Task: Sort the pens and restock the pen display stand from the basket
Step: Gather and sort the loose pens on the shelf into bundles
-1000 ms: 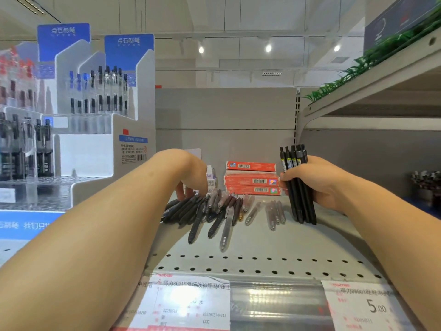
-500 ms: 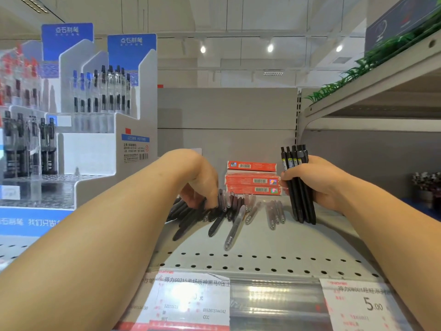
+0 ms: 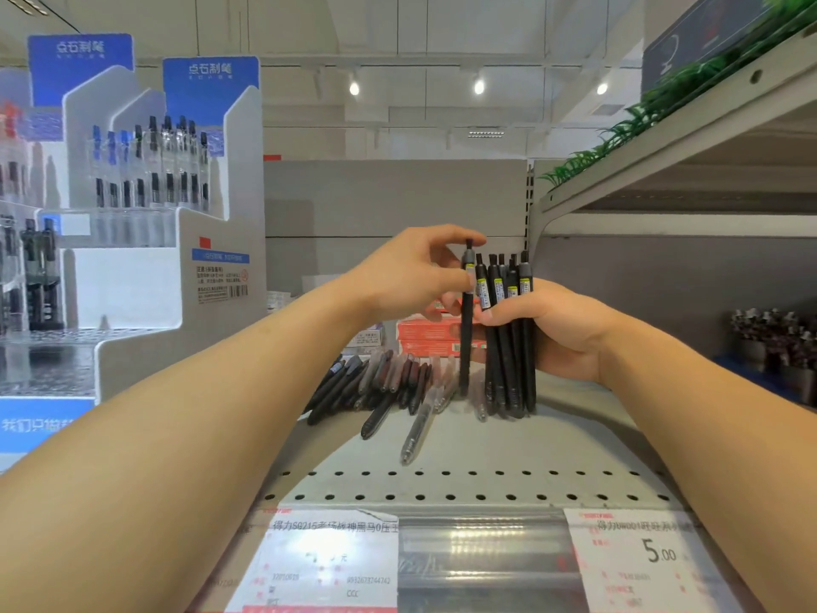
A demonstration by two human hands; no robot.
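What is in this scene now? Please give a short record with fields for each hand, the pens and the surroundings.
left hand: left hand pinches the top of one upright black pen
right hand: right hand grips an upright bundle of black pens
single pen position: just left of the bundle
loose pens: pile of pens lying on the perforated shelf
behind pile: stacked orange-red boxes
display stand: pen display stand, far left

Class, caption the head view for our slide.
Left hand adds one slim black pen to the upright black-pen bundle gripped by the right hand.
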